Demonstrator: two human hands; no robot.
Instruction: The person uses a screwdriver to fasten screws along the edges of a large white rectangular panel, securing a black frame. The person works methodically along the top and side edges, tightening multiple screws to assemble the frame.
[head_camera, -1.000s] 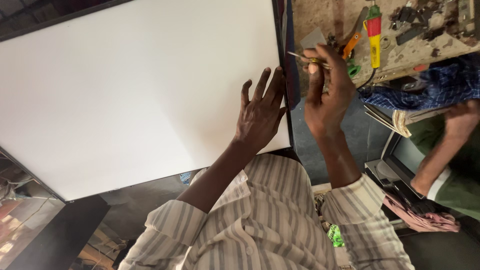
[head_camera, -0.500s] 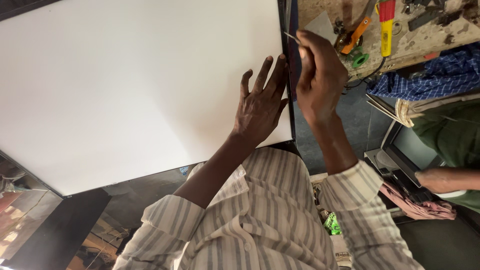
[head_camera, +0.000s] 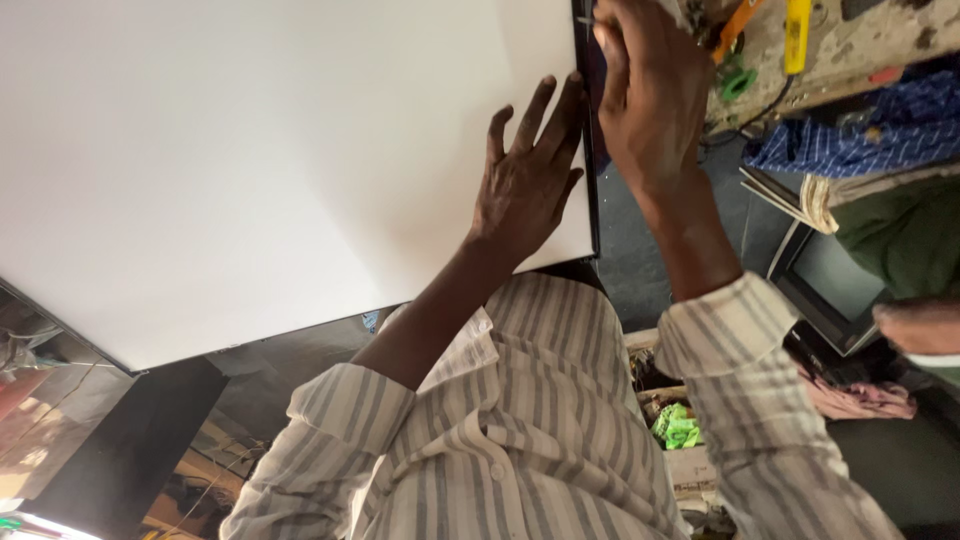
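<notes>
1. I see the left hand (head_camera: 525, 185) flat on the big white panel (head_camera: 260, 150), fingers spread apart and pressing near its right edge — it grips nothing, it just bears down.
2. The right hand (head_camera: 650, 90) sits at the panel's dark frame edge (head_camera: 590, 150), fingers closed together around a thin metal tool (head_camera: 584, 20) whose tip shows just beside the top of that edge; how firm the pinch is, I cannot tell.
3. The panel itself fills most of the view, lying across the surface in front of me, its right edge running straight between my two hands.
4. To do this well, I judge the flat hand should keep steady pressure close to the frame so the sheet does not shift, while the tool stays low and parallel to the edge — a steep angle could nick the white face.
5. Small movements along the frame look safer than one long push.
6. Count: one white panel, one thin tool in hand, two hands of my own at work.
7. Beyond the edge, on the cluttered bench (head_camera: 850, 40): one yellow tool (head_camera: 797, 30), one orange-handled tool (head_camera: 735, 25), one green ring-shaped piece (head_camera: 738, 82).
8. At the right, another person's arm (head_camera: 915, 325) shows near one small dark screen (head_camera: 835, 285).
</notes>
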